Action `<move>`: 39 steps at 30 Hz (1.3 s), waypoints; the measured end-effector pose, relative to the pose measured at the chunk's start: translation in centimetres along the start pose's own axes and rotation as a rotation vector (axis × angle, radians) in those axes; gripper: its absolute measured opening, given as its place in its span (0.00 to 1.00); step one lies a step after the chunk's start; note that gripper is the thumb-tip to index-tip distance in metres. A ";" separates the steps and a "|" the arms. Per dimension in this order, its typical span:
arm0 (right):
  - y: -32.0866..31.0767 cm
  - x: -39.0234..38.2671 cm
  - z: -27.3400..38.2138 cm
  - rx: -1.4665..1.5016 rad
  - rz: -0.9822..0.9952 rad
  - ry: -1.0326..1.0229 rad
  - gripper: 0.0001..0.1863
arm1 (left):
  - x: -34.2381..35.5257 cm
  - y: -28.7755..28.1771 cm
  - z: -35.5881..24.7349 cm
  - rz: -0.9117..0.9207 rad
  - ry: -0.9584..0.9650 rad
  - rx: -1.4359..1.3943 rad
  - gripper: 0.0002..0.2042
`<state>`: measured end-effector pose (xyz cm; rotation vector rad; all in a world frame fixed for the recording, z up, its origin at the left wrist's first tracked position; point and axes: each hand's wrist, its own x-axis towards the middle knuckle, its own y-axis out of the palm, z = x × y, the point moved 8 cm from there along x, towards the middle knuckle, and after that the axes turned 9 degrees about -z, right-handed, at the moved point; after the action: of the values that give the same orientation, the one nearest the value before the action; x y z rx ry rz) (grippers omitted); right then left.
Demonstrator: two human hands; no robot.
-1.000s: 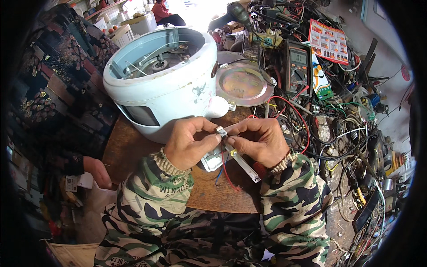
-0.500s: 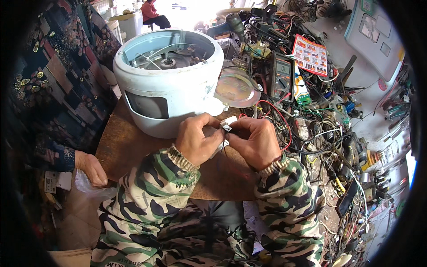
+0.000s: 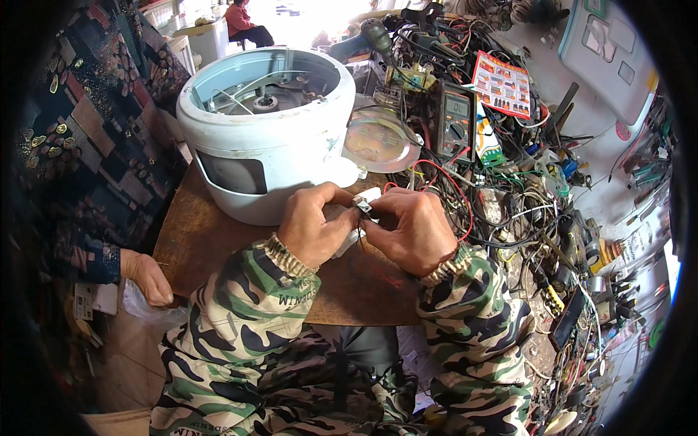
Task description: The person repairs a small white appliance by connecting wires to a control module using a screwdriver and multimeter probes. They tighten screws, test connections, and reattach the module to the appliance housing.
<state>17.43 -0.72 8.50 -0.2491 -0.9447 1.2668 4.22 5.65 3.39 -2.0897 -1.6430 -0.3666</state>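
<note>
My left hand (image 3: 316, 225) is closed in a pinch around a small white plastic part (image 3: 368, 195) with a metal-looking piece on its near end. Thin dark wires (image 3: 360, 234) hang from that end. Against it, the fingers of my right hand (image 3: 414, 229) are pressed together at the wires; its fingertips partly hide what they grip. Just beyond both hands stands a round whitish appliance housing (image 3: 273, 156), open at the top, with a metal plate, a central shaft and a white wire inside.
Both hands are over a brown wooden board (image 3: 196, 240). Tangled cables, a multimeter (image 3: 456, 120), a clear round lid (image 3: 382, 142) and a printed sheet (image 3: 502, 83) crowd the right side. At the left, another person's hand (image 3: 149, 280) hangs beside the board; someone in red (image 3: 243, 22) sits far back.
The white part has tilted between my fingers, and its metal-looking end now shows more. My right fingertips have shifted slightly at the wires. The whole view has moved a little.
</note>
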 end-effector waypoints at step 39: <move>2.1 0.5 -5.3 0.560 0.118 -0.132 0.20 | 0.0 -0.4 2.2 0.065 -0.226 -0.094 0.09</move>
<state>19.76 2.11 4.15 0.2226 -0.6568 1.6178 3.68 6.79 1.58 -2.3207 -1.7072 -0.1954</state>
